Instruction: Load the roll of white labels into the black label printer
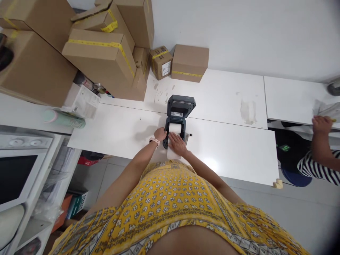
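Note:
A dark label printer (183, 112) stands on the white table with its lid tipped up and back. Inside it sits a white label roll (175, 127), and a strip of its paper (173, 154) hangs out over the front toward me. My left hand (159, 134), a pale watch band on the wrist, is closed on the printer's left side, its fingertips at the edge. Laid on the paper is my right hand (177, 143), fingers stretched out and fairly flat. It covers part of the strip and the printer's front.
Cardboard boxes (92, 53) with yellow tape are stacked at the back left. Two smaller ones, a taped box (160, 63) and a wider box (190, 63), stand against the wall. A green bottle (66, 119) lies at left. Another person's hand (322, 124) is at far right.

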### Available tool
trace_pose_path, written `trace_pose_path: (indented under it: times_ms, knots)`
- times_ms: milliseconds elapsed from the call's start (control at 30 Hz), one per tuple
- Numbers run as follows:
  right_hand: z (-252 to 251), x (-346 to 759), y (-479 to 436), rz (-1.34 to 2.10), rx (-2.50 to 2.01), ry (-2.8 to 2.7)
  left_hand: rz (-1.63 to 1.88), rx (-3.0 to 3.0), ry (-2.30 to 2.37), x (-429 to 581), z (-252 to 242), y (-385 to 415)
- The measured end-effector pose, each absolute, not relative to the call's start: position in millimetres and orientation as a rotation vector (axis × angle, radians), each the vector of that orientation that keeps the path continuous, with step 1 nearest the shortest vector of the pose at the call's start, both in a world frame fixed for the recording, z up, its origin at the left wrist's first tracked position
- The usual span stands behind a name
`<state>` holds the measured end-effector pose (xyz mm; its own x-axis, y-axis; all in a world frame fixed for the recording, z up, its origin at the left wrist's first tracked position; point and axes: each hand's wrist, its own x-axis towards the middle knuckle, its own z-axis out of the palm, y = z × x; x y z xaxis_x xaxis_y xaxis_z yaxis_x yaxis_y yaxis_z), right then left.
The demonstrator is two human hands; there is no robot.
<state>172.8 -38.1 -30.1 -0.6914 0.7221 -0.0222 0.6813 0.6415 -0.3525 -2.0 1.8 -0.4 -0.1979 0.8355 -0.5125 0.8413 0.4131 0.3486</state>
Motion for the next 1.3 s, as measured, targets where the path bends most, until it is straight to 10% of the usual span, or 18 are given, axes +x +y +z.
trace_pose_path:
  times_ms: [1300]
  knots:
    - [-40.5, 205.9, -97.0, 0.483, -1.014, -2.841, -0.063, 1.382, 2.076, 2.9, -2.5, -1.8]
